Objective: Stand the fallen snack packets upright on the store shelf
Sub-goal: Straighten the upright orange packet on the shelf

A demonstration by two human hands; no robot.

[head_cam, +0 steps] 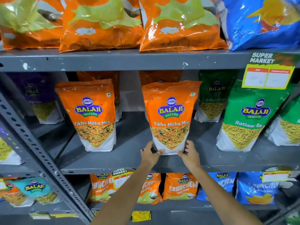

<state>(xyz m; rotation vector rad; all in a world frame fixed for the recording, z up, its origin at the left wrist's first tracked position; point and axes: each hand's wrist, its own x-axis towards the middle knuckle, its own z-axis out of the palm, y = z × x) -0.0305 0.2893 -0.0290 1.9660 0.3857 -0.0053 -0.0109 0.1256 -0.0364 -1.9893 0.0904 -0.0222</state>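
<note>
I am facing a grey metal store shelf (126, 159) stocked with snack packets. Both my bare arms reach forward to the middle tier. My left hand (150, 154) and my right hand (189, 153) clasp the bottom corners of an orange Tikha Mitha Mix packet (170, 117), one hand on each side, fingers curled around its white base. A thin ring shows on my left hand. The packet stands upright on the middle tier, near the front edge, its printed face toward me.

To its left, well apart, a second orange Tikha Mitha Mix packet (92, 116) also stands upright on the same tier. Further left and set back is a purple packet (40, 98). To the right of the one I hold stand green Ratlami Sev packets (248, 119), one near the front and another further back.

A yellow and green price tag (266, 70) hangs from the edge of the tier above, on the right. On that upper tier sit large orange wafer bags (100, 25) and a blue bag (263, 21). The tier below holds orange Crunchem packets (180, 186) and blue packets (254, 189).
</note>
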